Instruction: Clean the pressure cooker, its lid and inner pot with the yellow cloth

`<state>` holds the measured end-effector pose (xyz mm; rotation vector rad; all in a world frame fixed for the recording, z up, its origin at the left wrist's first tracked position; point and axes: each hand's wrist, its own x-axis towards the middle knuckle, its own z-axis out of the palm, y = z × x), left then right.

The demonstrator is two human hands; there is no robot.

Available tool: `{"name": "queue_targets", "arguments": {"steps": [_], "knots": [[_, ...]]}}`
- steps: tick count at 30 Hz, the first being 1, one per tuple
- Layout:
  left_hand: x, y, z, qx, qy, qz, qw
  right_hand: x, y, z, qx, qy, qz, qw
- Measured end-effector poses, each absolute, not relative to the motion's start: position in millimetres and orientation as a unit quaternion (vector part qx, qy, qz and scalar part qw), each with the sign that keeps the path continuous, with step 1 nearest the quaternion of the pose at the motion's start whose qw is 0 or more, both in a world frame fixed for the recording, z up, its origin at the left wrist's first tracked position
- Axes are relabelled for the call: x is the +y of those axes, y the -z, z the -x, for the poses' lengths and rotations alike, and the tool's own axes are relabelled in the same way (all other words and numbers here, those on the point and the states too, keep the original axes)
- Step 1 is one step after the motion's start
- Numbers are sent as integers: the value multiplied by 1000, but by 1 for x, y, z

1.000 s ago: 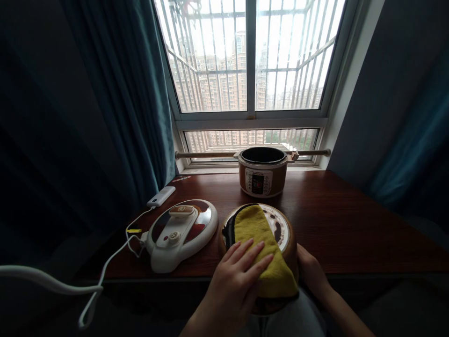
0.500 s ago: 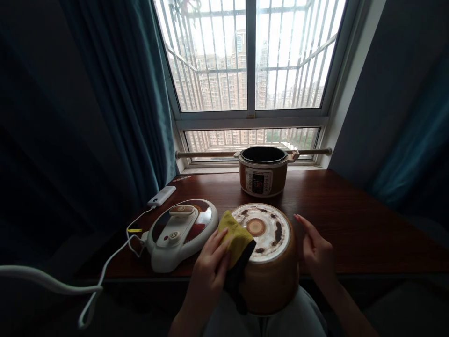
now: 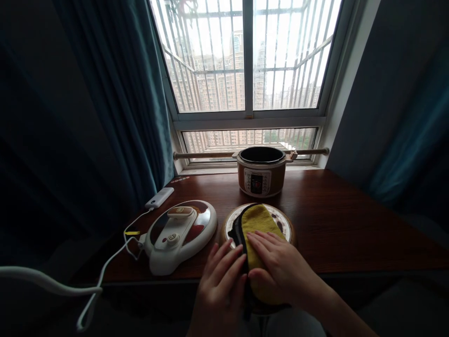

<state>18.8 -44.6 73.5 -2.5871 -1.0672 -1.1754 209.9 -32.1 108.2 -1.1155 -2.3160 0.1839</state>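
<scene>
An upturned inner pot (image 3: pixel 228 224) rests at the table's front edge, over my lap, its pale bottom marked with brown stains. A yellow cloth with a black edge (image 3: pixel 259 217) is spread over much of that bottom and hangs down the near side. My right hand (image 3: pixel 277 257) lies flat on the cloth, fingers stretched forward and thumb apart. My left hand (image 3: pixel 222 281) is open along the pot's near left side, its fingertips at the cloth's black edge. Whether the left fingers pinch any of the cloth does not show.
A multicooker body (image 3: pixel 261 173) stands farther back by the window. Its detached white lid (image 3: pixel 185 234) lies at the left. A white power bank (image 3: pixel 159 197) with a white cable (image 3: pixel 108 260) is beyond the lid. Blue curtains (image 3: pixel 115 93) hang at the left.
The cloth, held bunched at the pot's left by my left hand, is now spread across the bottom. My right hand has come from the pot's right side onto it.
</scene>
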Motion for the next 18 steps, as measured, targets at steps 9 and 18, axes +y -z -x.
{"name": "queue_targets", "arguments": {"steps": [9, 18], "knots": [[-50, -69, -23, -455, 363, 802, 130, 9, -90, -272, -782, -82, 553, 276], [-50, -64, -20, -482, 382, 777, 135, -17, -108, -210, -836, -83, 508, 189]]}}
